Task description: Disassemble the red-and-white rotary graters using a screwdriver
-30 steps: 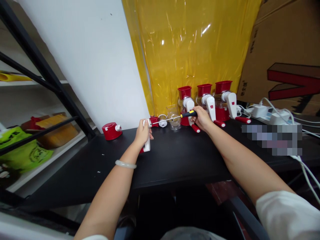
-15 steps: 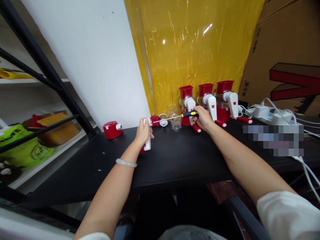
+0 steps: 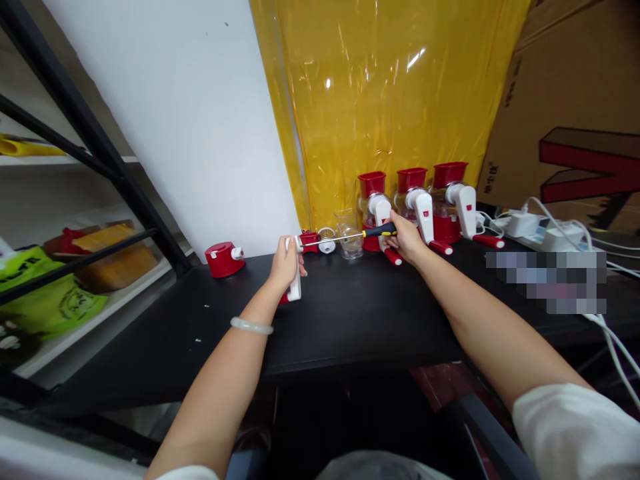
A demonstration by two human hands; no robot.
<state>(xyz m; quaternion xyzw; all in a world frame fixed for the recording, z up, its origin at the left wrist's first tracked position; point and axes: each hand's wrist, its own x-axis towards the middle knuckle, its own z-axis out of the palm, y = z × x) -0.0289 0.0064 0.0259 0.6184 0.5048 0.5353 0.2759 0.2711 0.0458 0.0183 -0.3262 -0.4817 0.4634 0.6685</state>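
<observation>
While the left hand (image 3: 285,265) is closed around a white crank (image 3: 295,285), the right hand (image 3: 406,239) grips a screwdriver (image 3: 381,231) by its black and yellow handle, fingers curled and thumb along it. Taking the clear plastic part (image 3: 352,244) on the table (image 3: 345,320) as landmark, the left hand lies to its left and nearer the person, the right hand to its right. The screwdriver lies between the two hands, its shaft crossing in front of the clear part. Its handle reaches into the right fingers, and its tip points left, meeting the top of the crank beside the left thumb. The long axis runs nearly level, sloping slightly down towards the left. The crank stands roughly upright, its lower end below the left fingers, near a red piece mostly hidden by the hand.

Just left of the clear part is a white ringed part (image 3: 327,241); well apart on the same side sits a red base (image 3: 225,260). To its right stand three red and white grinders (image 3: 411,180) in a row.
</observation>
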